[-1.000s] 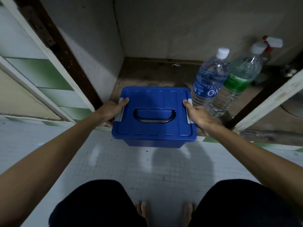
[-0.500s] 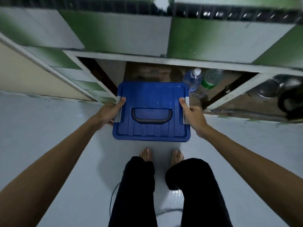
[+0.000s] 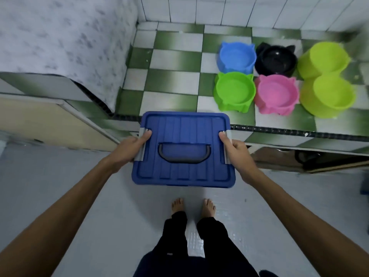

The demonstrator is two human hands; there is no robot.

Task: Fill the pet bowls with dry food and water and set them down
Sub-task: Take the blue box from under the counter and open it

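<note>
I carry a blue lidded storage box with a black handle in front of me, level with the front edge of a green-and-white tiled counter. My left hand grips its left side at the grey latch, and my right hand grips the right side. On the counter stand several empty pet bowls: a blue one, a black one, a green one, a pink one and a lime double bowl.
A white patterned wall rises at the counter's left. Below the counter is an open cupboard with dark items inside. My bare feet stand on a pale tiled floor.
I have stood up and lifted the blue box from the low cupboard to counter height. The view now shows the counter top with the bowls; the water bottles are out of sight.
</note>
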